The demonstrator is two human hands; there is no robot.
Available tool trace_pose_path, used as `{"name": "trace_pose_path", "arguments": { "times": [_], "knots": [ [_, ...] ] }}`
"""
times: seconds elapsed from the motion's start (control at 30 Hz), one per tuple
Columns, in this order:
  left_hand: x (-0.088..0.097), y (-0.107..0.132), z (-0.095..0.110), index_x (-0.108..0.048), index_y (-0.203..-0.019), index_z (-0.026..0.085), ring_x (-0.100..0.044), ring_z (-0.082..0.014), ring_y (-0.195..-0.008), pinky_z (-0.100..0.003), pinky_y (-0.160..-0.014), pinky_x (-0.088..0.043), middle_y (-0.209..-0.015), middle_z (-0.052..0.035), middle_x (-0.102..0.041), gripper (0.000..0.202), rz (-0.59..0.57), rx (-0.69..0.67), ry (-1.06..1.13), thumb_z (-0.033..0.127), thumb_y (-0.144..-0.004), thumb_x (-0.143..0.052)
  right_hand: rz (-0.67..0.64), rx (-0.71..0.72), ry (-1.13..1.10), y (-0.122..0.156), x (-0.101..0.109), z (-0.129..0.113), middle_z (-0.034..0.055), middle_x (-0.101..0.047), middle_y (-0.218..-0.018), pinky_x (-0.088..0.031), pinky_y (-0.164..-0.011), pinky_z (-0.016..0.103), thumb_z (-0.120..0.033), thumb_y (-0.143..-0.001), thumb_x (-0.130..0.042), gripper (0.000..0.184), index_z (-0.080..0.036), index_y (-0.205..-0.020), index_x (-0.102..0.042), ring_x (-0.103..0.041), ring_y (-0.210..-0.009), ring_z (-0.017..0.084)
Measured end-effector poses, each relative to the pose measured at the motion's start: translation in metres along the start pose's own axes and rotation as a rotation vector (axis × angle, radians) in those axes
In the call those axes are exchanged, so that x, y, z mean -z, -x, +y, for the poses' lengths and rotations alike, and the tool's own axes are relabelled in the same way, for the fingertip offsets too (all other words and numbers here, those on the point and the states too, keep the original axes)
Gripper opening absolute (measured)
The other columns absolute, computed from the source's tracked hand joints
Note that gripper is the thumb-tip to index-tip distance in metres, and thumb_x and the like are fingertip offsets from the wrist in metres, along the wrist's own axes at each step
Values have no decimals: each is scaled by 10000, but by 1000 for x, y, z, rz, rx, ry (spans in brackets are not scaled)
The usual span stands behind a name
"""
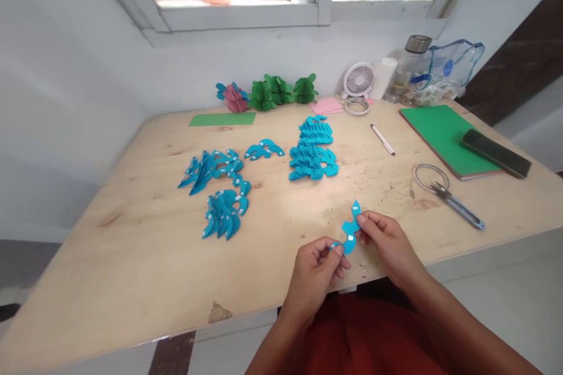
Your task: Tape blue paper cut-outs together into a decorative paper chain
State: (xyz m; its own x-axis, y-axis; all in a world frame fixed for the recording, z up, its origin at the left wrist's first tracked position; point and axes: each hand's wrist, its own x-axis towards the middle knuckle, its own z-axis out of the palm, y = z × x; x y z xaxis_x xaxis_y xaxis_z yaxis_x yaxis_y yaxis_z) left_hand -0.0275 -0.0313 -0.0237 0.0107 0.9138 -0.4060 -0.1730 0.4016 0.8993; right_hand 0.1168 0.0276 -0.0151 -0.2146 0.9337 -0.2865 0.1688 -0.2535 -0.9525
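Observation:
Between my two hands, near the table's front edge, is a wavy blue paper cutout (350, 228) with small white tape pieces on it. My left hand (317, 266) pinches its lower left end. The fingers of my right hand (386, 240) are closed on its upper right side. Farther back lies a stack of similar blue cutouts (308, 158) with curved edges. To the left, several blue cutouts with white tape pieces (222, 214) lie in loose, fanned piles. A single arched blue cutout (264, 149) rests behind them.
Thread snips (460, 206) and a tape roll (431, 177) lie at the right, near a phone (496, 153) on green paper (444, 135). A white pen (382, 139) lies farther back. Green paper ornaments (278, 91), a small fan (358, 79) and a bottle (407, 70) line the wall.

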Motion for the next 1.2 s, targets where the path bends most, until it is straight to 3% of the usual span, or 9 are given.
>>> {"name": "trace_pose_path", "arguments": {
  "times": [0.13, 0.3, 0.53, 0.7, 0.77, 0.83, 0.9, 1.1, 1.2],
  "knots": [
    [34, 3, 3, -585, -642, 165, -474, -118, -544, -228, -550, -359, -567, 9, -557, 269, 266, -165, -288, 360, -817, -522, -26, 82, 192, 1, 4, 3, 4, -598, -692, -412, -632, 246, -456, -854, -519, 310, -198, -730, -640, -510, -646, 145],
    [88, 15, 4, -548, -600, 187, -380, -109, -487, -234, -517, -288, -487, 53, -416, 267, 720, -193, -664, 355, -805, -519, 18, 108, 329, 2, 10, 14, 36, -684, -820, -452, -612, 243, -471, -825, -535, 299, -213, -784, -680, -589, -745, 193],
    [147, 22, -1, -579, -645, 188, -411, -125, -472, -230, -476, -319, -496, 41, -443, 361, 1054, -120, -747, 465, -836, -448, 94, 128, 363, 3, 7, 27, 25, -689, -772, -466, -589, 242, -474, -815, -546, 291, -217, -824, -680, -612, -714, 197],
    [174, 15, 10, -598, -629, 195, -554, -216, -629, -285, -569, -376, -585, -40, -588, 276, 1111, -6, -942, 381, -806, -496, 135, 124, 390, 4, 3, 27, 26, -705, -773, -448, -510, 241, -477, -784, -577, 276, -230, -806, -700, -600, -660, 194],
    [177, 13, 12, -653, -786, 177, -585, -285, -761, -327, -628, -398, -659, -81, -629, 226, 1127, 16, -991, 361, -790, -520, 147, 131, 389, 4, 2, 27, 37, -724, -823, -447, -491, 249, -482, -776, -583, 277, -237, -801, -710, -606, -657, 201],
    [176, 13, 11, -643, -1002, 145, -584, -331, -878, -366, -692, -413, -745, -113, -653, 317, 1152, 27, -1028, 351, -796, -517, 156, 139, 401, 4, 2, 27, 41, -731, -833, -449, -482, 256, -487, -776, -582, 278, -244, -798, -715, -608, -646, 205],
    [176, 14, 7, -611, -1104, 135, -577, -339, -940, -386, -751, -419, -831, -130, -663, 377, 1159, 24, -1058, 347, -812, -503, 166, 147, 430, 4, 2, 28, 36, -730, -805, -447, -469, 259, -489, -779, -579, 276, -248, -792, -713, -607, -629, 205],
    [186, 20, 2, -620, -1045, 131, -557, -326, -1001, -408, -837, -432, -1032, -166, -638, 358, 1283, -92, -1183, 388, -867, -445, 144, 171, 452, -2, 3, 28, 37, -712, -772, -487, -556, 275, -466, -806, -560, 268, -232, -819, -689, -627, -671, 212],
    [191, 19, 4, -627, -977, 148, -569, -340, -986, -426, -813, -448, -997, -160, -654, 317, 1225, -57, -1173, 391, -860, -458, 97, 180, 478, -9, 6, 22, 50, -715, -836, -501, -626, 292, -452, -830, -526, 276, -219, -853, -672, -645, -767, 231]
  ]
}}
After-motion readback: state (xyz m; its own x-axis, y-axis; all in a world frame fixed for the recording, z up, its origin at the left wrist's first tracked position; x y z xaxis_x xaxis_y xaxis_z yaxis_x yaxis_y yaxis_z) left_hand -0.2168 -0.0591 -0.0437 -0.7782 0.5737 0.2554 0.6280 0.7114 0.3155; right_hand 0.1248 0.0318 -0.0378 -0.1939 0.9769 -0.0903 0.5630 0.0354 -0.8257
